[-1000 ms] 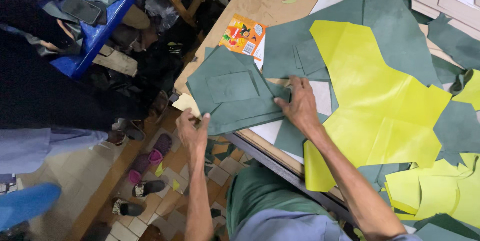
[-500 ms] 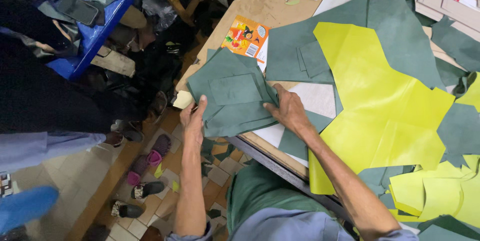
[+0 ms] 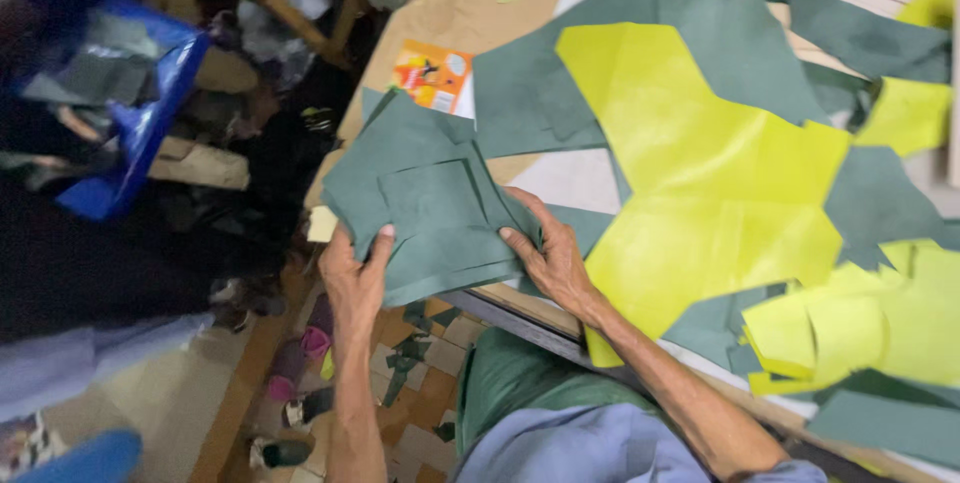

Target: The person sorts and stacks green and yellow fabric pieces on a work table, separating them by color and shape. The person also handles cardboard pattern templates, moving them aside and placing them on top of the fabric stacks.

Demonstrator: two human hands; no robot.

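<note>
Both hands pinched a stack of dark green sheets [image 3: 430, 208] overhanging the table edge [image 3: 520, 308] — left hand [image 3: 352, 278] at its lower corner, right hand [image 3: 548, 253] on its right side — thin, floppy, light stuff, probably best held by opposite edges.

The only camera sits on my head and looks steeply down past my chest, close over my left hand [image 3: 352, 278] and right hand [image 3: 548, 261]. It takes in the table edge [image 3: 520, 315], the tabletop running to upper right, and the floor [image 3: 410, 393] below at lower left.
</note>
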